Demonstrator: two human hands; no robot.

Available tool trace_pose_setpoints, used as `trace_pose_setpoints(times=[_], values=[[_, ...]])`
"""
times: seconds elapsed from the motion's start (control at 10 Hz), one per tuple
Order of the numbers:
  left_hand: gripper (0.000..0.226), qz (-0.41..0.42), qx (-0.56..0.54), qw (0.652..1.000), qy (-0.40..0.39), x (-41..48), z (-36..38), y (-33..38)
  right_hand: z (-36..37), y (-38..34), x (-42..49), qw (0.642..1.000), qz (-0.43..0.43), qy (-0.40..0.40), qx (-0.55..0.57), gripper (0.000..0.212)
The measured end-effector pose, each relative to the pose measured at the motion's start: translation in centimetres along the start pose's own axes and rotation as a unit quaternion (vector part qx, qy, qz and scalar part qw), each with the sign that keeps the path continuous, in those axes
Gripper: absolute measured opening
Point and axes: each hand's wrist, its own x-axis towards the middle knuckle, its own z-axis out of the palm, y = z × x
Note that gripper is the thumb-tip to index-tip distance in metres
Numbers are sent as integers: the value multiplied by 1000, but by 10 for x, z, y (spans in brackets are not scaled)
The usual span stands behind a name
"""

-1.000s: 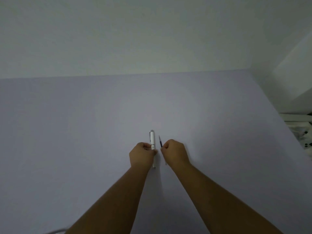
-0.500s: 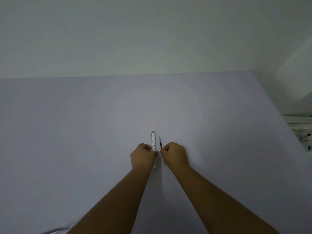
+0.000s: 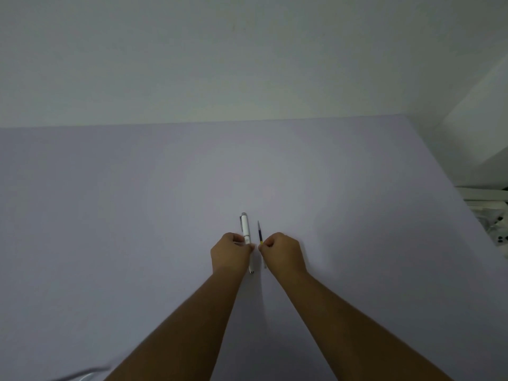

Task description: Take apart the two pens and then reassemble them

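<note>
The left hand is curled, fingertips pinching the white pen near its middle, cap end pointing away and tip showing below the hand. The right hand is likewise curled, pinching a thin refill with a dark shaft and a yellowish band at the fingers. The two pieces lie parallel, just beside each other and apart, probably so each can be held steady against the table while sorted for the next step; whether they rest on it or hover just above is unclear. I see only one pen body. The table is plain pale lilac, meeting a bare off-white wall; white clutter sits past the right edge.
</note>
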Motion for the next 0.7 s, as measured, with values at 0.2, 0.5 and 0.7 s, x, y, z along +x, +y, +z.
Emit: trace_pose_setpoints(times=[0.2, 0.5, 0.7], values=[[26, -1, -1, 1000, -2, 1, 0, -2, 0, 2, 0, 1000, 3, 6, 8, 18], [32, -8, 6, 1000, -3, 1, -1, -2, -1, 4, 1, 1000, -2, 10, 13, 21], [42, 27, 28, 998, 40, -2, -16, 8, -12, -8, -1, 998, -14, 57, 31, 32]])
